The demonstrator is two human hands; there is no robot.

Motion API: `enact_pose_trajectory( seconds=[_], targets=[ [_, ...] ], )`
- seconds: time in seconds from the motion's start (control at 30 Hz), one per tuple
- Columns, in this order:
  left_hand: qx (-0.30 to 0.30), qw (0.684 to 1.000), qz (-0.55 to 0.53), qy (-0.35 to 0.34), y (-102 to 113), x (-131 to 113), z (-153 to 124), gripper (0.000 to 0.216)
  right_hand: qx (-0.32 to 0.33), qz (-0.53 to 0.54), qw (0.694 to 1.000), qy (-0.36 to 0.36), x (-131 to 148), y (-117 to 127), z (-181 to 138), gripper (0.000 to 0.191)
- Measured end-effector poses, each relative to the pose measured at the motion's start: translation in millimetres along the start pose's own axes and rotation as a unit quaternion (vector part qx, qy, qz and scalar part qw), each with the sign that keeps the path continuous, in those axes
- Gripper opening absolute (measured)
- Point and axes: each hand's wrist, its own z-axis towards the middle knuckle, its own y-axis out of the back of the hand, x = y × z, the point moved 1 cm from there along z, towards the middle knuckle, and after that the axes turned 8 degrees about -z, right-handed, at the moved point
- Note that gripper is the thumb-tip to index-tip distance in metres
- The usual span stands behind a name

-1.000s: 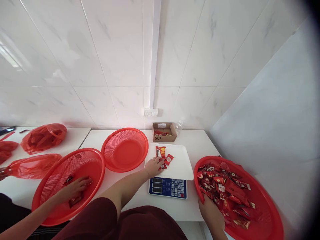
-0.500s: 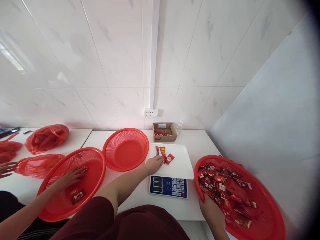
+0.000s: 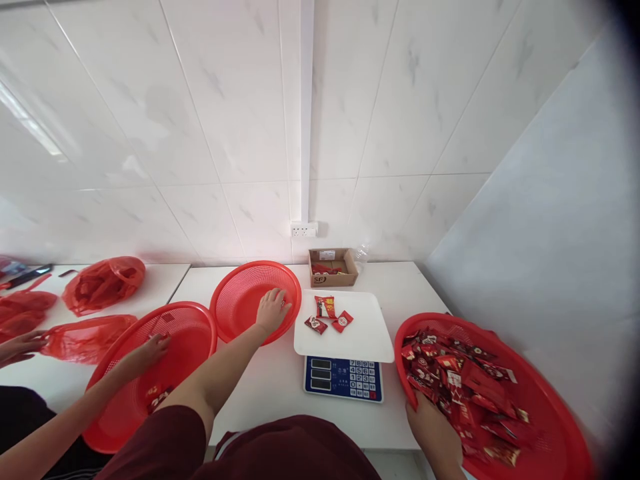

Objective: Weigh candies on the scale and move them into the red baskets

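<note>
My left hand [image 3: 273, 312] is over the middle red mesh basket [image 3: 235, 317], its fingers bent together. A small bit of something shows between the fingertips, too small to name. My right hand [image 3: 434, 430] grips the near left rim of the large right red basket [image 3: 547, 407], which is tilted and holds a heap of red snack packets [image 3: 465, 393]. Between my hands stands a digital scale [image 3: 343, 379] with a white weighing plate [image 3: 367, 340]. On the plate lie a taller red-and-yellow packet [image 3: 325, 307], a small red packet [image 3: 343, 321] and a dark red packet [image 3: 316, 325].
A cardboard box [image 3: 333, 277] with packets stands behind the scale. Left of me, another person's hand [image 3: 150, 353] is inside the left red basket [image 3: 210, 333]; a second hand [image 3: 23, 347] touches a red plastic bag [image 3: 87, 339]. Another filled bag [image 3: 103, 283] lies near the wall.
My left hand has moved left from the weighing plate to the middle basket, uncovering the dark red packet. My right hand still grips the right basket. The view has shifted slightly.
</note>
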Motion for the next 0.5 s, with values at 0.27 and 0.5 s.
enact_pose_trajectory(
  seconds=[0.27,0.5],
  targets=[
    [0.226,0.97,-0.078,-0.036,-69,-74,-10,0.075,-0.003,-0.007,1.0,0.004,2,3,-3,0.044],
    [0.251,0.966,-0.04,0.042,-103,-119,9,0.085,-0.008,0.001,1.0,0.013,2,3,-1,0.048]
  ],
)
